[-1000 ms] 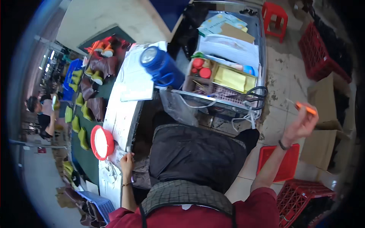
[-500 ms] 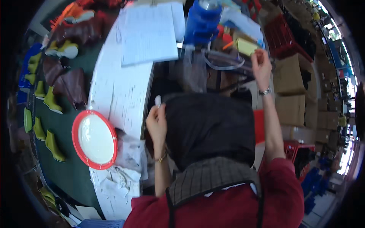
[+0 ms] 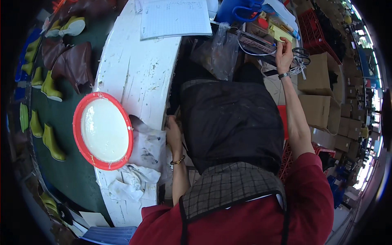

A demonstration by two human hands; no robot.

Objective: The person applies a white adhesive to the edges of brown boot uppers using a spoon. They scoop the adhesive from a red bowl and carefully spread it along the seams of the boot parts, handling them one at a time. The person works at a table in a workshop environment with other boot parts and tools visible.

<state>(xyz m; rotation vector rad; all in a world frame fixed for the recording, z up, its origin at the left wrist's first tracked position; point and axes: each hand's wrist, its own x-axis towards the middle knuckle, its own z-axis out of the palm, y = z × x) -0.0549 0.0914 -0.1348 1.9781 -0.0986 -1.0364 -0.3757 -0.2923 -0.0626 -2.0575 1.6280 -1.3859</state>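
My right hand (image 3: 284,57) reaches forward on the right, its fingers pinched at the near edge of a yellow paper pad (image 3: 281,33). The pad lies among small items in a box (image 3: 259,40). My left hand (image 3: 174,134) is low beside the white table's (image 3: 141,87) right edge, fingers curled. Whether it holds anything is hidden. Left of it, a stained cloth (image 3: 148,145) lies on the table, partly beneath a red-rimmed bowl (image 3: 130,126) of white liquid (image 3: 104,130). A crumpled white cloth (image 3: 132,183) lies nearer to me.
Lined papers (image 3: 175,18) and a blue jug (image 3: 239,10) stand at the back. A clear plastic bag (image 3: 224,55) hangs below. Yellow boots (image 3: 51,141) and brown boots (image 3: 73,65) line the green belt (image 3: 77,179) at left. Scissors (image 3: 301,53), cartons (image 3: 314,110) and a red crate (image 3: 314,30) are right.
My left hand has dropped back to the table edge; the small white scrap it pinched no longer shows. My right hand stays at the yellow pad. The whole view has shifted.
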